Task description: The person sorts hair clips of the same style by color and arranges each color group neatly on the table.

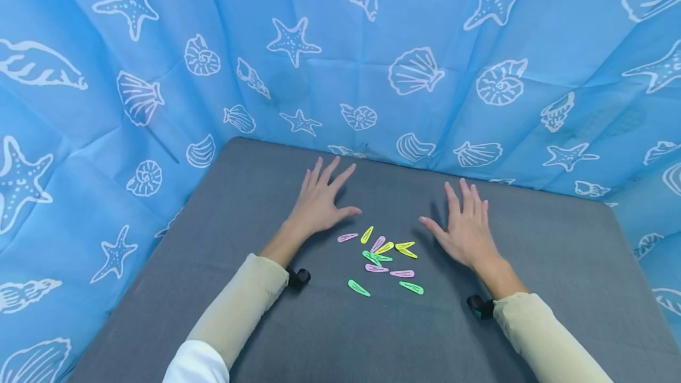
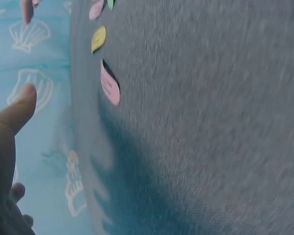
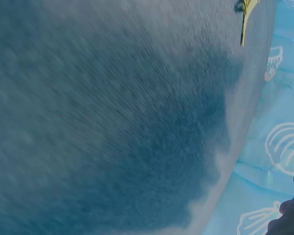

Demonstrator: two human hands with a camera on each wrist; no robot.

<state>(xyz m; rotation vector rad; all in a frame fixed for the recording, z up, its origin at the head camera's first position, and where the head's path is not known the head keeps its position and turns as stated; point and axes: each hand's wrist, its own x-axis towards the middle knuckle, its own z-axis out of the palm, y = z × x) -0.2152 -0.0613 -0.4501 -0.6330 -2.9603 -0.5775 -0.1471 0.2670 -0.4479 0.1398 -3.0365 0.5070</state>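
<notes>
Several snap hair clips in pink, yellow and green lie loosely scattered on the grey table, between the two hands. My left hand [image 1: 317, 203] hovers to their left with fingers spread and holds nothing; a pink hair clip [image 1: 347, 237] is nearest its thumb. On the other side, my right hand [image 1: 468, 229] is held above the table, fingers apart, nothing in it. Nearest to it are yellow hair clips [image 1: 407, 251]. A green hair clip [image 1: 359, 288] lies at the front. In the left wrist view, a pink hair clip [image 2: 109, 86] lies beyond the hand's shadow.
A grey cloth covers the table [image 1: 255, 194]. Blue curtains [image 1: 330, 87] with white shells and starfish hang along its back and left edges. Each wrist carries a small black camera, one at the left wrist [image 1: 299, 278] and one at the right wrist [image 1: 480, 307].
</notes>
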